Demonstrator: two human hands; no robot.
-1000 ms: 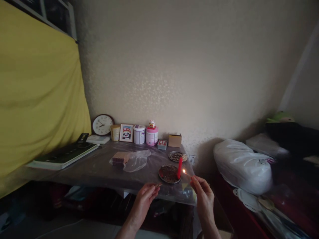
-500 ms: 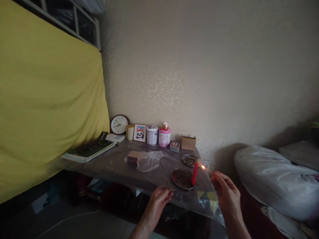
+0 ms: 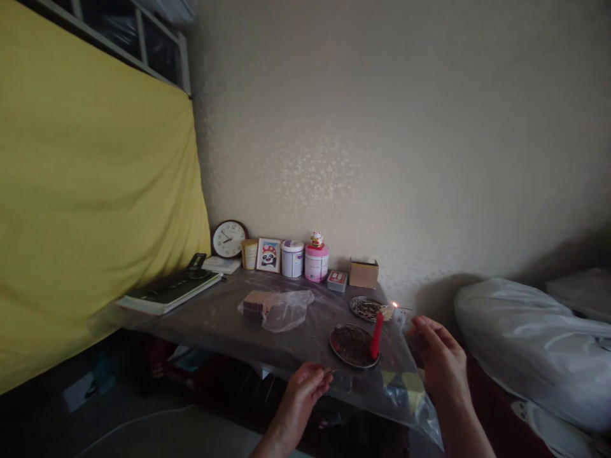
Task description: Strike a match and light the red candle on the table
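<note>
My right hand (image 3: 443, 356) pinches a burning match (image 3: 405, 309) between thumb and fingertips, its small flame at the left end. This flame is just above and to the right of the top of a red candle (image 3: 377, 335), apart from it. The candle stands slightly tilted on the right side of a round metal plate (image 3: 333, 346) with a dark surface. Lower and further left, my left hand (image 3: 308, 385) is closed on a thin stick (image 3: 333, 371), its tip poking out to the right. The rest of that stick is hidden by the fingers.
Behind the candle a second metal plate (image 3: 353, 310) bears many matchsticks. A stack of small boxes (image 3: 252, 304) in a plastic bag (image 3: 289, 312) lies mid-table. Along the wall stand a clock (image 3: 230, 239), tins (image 3: 293, 261) and a cardboard box (image 3: 363, 273).
My right hand has shifted slightly right, and the match flame has risen a little and looks smaller. The left hand has moved slightly down and right, still pinching the thin stick.
</note>
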